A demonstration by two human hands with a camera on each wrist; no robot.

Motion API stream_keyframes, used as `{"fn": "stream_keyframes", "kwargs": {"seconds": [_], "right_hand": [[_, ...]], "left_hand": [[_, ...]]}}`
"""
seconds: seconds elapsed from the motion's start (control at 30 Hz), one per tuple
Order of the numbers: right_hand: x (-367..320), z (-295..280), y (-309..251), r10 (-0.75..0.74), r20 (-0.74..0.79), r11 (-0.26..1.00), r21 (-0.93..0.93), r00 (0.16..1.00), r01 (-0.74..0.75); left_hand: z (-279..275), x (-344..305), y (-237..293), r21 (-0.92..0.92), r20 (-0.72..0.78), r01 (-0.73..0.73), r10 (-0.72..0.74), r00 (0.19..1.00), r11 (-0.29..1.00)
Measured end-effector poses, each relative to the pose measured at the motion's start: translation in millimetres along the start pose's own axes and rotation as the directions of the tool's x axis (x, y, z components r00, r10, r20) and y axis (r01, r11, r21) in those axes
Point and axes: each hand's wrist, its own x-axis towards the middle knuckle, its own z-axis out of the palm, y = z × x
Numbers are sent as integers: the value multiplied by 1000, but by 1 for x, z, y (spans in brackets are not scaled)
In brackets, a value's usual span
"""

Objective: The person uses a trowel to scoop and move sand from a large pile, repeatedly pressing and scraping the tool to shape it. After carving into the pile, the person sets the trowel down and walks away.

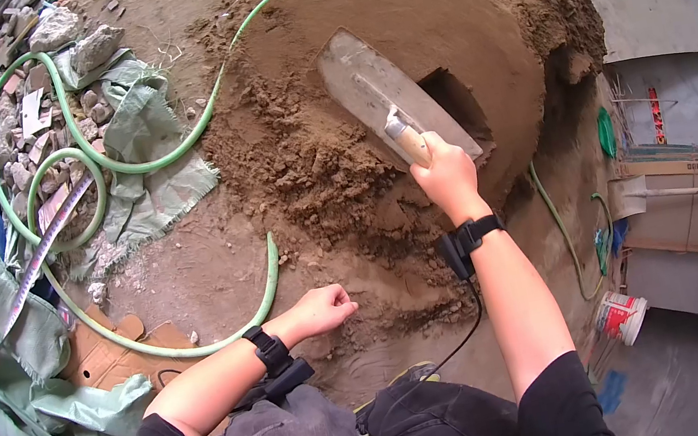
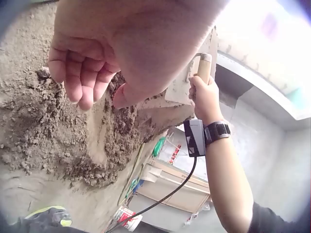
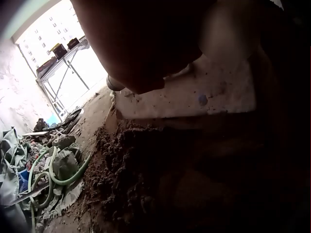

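My right hand grips the wooden handle of a long rectangular plastering trowel. The steel blade stands over the smoothed top of a big mound of brown sand or mortar mix. Along the blade's right side is a dark, straight-edged patch. In the right wrist view the blade shows as a pale plate above dark, crumbly material. My left hand hangs in front of my body, short of the mound. Its fingers are loosely curled with nothing in them, as the left wrist view shows.
A green hose loops across rubble and torn green sacking on the left. Flattened cardboard lies nearer. Right of the mound stand a red-and-white bucket and a long box-like panel by the wall.
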Motion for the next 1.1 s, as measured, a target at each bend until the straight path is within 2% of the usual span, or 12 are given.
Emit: {"fn": "stream_keyframes", "kwargs": {"seconds": [0.37,0.5,0.63,0.7,0.73,0.77,0.83,0.87,0.9,1.0,1.03,1.1], "right_hand": [[33,-12,-3,-17,22,996,-89,1000,19],[45,-20,2,39,-118,999,11,992,-38],[51,-38,5,141,-165,989,65,976,-132],[39,-46,7,157,-335,951,305,929,-50],[31,-50,6,187,-341,926,376,921,-49],[23,-51,10,184,-342,927,371,921,-48],[7,-57,16,240,-302,859,509,922,-57],[-3,-64,14,329,-155,738,658,931,-152],[-10,-66,15,329,-156,740,656,932,-151],[-18,-64,22,382,-31,588,779,924,-217],[-16,-61,23,383,-34,589,779,923,-216],[-4,-56,21,323,-86,711,679,943,-182]], "left_hand": [[-1,10,-9,-33,-15,5,-6,1000,999],[1,12,-11,-25,-20,-8,8,1000,1000],[-2,9,-9,-19,-14,0,-1,1000,1000],[-4,8,-6,-21,-15,24,-25,1000,999],[-3,9,-7,-24,-14,21,-21,1000,999],[-2,11,-10,-23,-23,2,-3,1000,1000],[0,12,-9,-24,-31,-19,18,999,1000],[-1,11,-6,-28,-26,-15,14,1000,999],[-1,10,-4,-32,-22,-10,10,1000,999],[4,13,-8,7,-22,-25,25,999,1000],[5,13,-7,8,-21,-28,28,999,1000],[5,11,-6,23,-13,-20,20,1000,1000]]}}
